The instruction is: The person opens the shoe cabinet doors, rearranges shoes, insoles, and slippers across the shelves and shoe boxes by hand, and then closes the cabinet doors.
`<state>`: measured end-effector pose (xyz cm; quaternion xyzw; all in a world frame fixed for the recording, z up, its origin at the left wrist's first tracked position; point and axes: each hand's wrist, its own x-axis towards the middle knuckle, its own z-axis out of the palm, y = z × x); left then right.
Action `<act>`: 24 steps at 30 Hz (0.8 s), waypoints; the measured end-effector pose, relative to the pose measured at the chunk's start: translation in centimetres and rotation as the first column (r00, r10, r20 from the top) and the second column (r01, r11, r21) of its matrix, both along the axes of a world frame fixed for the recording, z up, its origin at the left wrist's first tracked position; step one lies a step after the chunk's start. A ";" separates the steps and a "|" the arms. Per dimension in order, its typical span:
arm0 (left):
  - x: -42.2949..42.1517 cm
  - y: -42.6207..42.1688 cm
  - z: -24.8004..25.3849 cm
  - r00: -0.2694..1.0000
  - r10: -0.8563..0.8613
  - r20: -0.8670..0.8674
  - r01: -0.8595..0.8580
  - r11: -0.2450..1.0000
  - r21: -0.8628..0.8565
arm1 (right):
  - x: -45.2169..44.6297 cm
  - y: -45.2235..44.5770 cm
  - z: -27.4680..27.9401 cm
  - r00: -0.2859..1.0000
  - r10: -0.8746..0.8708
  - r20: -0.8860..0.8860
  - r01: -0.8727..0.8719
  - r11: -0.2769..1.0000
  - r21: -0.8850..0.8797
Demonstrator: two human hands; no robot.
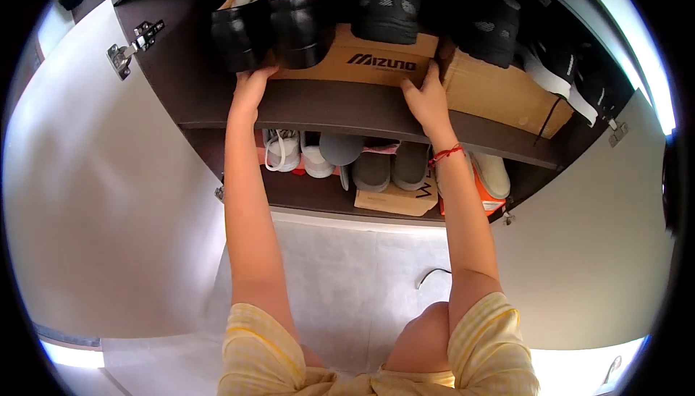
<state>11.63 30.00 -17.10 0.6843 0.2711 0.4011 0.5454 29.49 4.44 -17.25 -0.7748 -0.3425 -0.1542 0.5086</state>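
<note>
Both my hands are at a brown Mizuno shoebox [318, 67] on the cabinet's upper shelf [333, 103]. My left hand [251, 90] is at the box's left end, under a pair of black leather shoes [300, 34]; its fingertips are hidden there. My right hand [428, 99] grips the right end of the box, thumb on the front and fingers along the corner. A black sneaker [389, 9] rests on top of the box. To the right of my right hand is a plain cardboard box [499, 92] with another black sneaker [489, 30] on it.
White-soled black shoes [554, 70] lean at the shelf's right end. The lower shelf holds white sneakers [284, 151], grey slippers [373, 170], a brown box [394, 200] and an orange box [491, 192]. Cabinet doors stand open at left [108, 179] and right [594, 229].
</note>
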 end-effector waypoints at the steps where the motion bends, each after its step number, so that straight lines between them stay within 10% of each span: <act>1: 0.1 0.4 -0.3 1.000 -0.006 -0.002 0.006 1.000 0.000 | 0.0 -0.2 0.1 0.999 0.041 -0.009 -0.041 0.999 0.005; 10: -0.9 2.0 -1.1 0.935 0.245 0.258 -0.290 0.945 0.152 | -1.8 0.2 1.0 0.948 0.312 -0.062 -0.316 0.907 -0.278; 16: -1.4 1.2 -0.5 0.844 0.351 0.405 -0.322 0.936 -0.139 | -3.3 2.2 1.1 0.902 0.426 -0.073 -0.426 0.845 -0.323; 20: -0.4 5.1 -3.1 0.916 0.357 0.183 -0.392 0.893 0.222 | -3.7 3.0 1.3 0.890 0.443 -0.107 -0.451 0.820 -0.352; 24: -1.0 1.6 -1.3 0.892 0.400 0.213 -0.437 0.882 0.175 | -3.9 3.0 1.6 0.895 0.439 -0.084 -0.436 0.816 -0.381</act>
